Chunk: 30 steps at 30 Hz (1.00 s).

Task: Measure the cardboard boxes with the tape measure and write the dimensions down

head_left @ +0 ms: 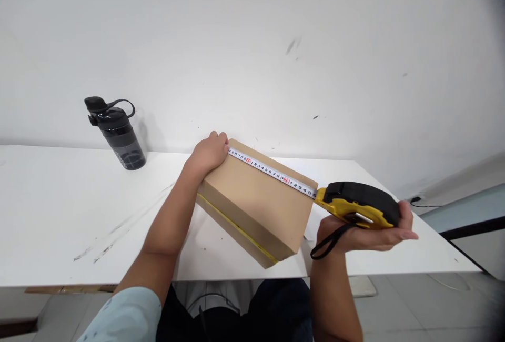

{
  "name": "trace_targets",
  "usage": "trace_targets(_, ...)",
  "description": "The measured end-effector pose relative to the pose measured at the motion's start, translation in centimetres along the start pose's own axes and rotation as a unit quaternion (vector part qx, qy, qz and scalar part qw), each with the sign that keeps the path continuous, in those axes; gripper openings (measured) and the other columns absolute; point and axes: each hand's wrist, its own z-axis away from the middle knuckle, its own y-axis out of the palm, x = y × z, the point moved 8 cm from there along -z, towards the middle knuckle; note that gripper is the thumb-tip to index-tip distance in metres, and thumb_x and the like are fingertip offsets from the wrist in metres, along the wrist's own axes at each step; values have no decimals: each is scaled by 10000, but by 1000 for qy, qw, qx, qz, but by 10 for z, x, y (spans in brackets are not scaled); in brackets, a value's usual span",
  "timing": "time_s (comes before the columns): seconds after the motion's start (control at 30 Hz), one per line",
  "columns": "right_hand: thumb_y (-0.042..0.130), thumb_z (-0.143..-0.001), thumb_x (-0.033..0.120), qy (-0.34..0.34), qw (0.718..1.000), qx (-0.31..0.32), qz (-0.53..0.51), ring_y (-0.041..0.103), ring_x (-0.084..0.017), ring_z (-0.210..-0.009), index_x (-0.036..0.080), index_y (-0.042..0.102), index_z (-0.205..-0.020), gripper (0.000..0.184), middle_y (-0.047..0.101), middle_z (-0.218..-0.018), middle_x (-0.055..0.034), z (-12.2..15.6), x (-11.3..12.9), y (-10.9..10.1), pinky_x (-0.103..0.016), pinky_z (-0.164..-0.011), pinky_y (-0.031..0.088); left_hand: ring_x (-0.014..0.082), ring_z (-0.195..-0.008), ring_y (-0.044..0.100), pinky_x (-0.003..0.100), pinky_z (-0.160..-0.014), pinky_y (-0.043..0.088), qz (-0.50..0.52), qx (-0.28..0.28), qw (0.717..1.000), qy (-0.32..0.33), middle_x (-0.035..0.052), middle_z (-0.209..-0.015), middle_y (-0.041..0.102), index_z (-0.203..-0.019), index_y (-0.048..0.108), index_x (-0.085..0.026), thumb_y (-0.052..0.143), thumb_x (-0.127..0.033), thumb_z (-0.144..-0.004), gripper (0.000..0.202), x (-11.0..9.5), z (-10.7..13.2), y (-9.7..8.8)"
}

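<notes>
A brown cardboard box (256,189) sits at a slant on the white table in front of me. My left hand (211,152) is closed over its far left edge, covering the end of a white measuring blade (268,170). The blade lies across the box's top, near the far edge, with black and red numbers facing up. At the right end it runs into a yellow and black tape measure (357,205). My right hand (374,234) grips that case from below and behind, beyond the box's right side. A black wrist strap (329,242) hangs from the case.
A dark water bottle (120,131) with a carry loop stands at the back left, near the white wall (252,58). The white table's (79,210) front edge is close to my lap. A black cable (418,201) shows beyond its right side.
</notes>
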Motion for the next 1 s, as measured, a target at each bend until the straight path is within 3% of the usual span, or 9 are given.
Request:
trace_targets(0.13,417,-1007,727,-22,1000,1,21,715,-355,-1177,189,736,-1073,629,700,-1183,-157,-2,-1,1,-602,-1131,587,271,-1093,684,397,-899,514,21,1,1000,-4,95,-1362,629,-1190,611,-248,383,-324,-1115,252,1,0,0)
trace_targets(0.27,436,-1026,747,15,999,19,22,701,-312,-1247,272,757,-1086,576,696,-1222,-84,-6,-9,0,-528,-1171,597,281,-1130,681,394,-908,513,41,4,999,6,91,-1394,629,-1202,625,-261,443,-406,-1098,255,2,-2,2)
trace_targets(0.43,443,-1068,717,44,989,143,-20,630,-224,-1373,387,754,-1259,492,674,-1370,20,-8,-23,9,-399,-1300,492,301,-1172,672,403,-904,514,50,-3,999,11,101,-1421,616,-1216,629,-264,472,-529,-1077,338,3,-6,2)
trace_targets(0.63,418,-1075,725,72,995,55,-38,692,-198,-1188,338,793,-1116,540,689,-1261,-11,-5,-18,7,-410,-1188,590,311,-1201,671,412,-927,515,38,5,999,2,114,-1468,604,-1295,621,-264,485,-545,-1070,384,4,-8,2)
trace_targets(0.8,507,-1007,780,91,993,70,7,712,-216,-1197,375,764,-1108,489,705,-1232,13,-2,-10,12,-431,-1209,591,335,-1243,662,422,-928,531,33,1,999,-7,125,-1501,597,-1345,620,-271,510,-576,-1050,439,6,-9,1)
trace_targets(1.0,539,-1047,700,83,990,101,-47,677,-165,-1276,409,791,-1113,391,690,-1264,39,-2,-8,13,-320,-1230,557,346,-1259,660,440,-941,552,28,-3,1000,-7,133,-1511,594,-1355,627,-275,505,-596,-1043,464,7,-11,1)
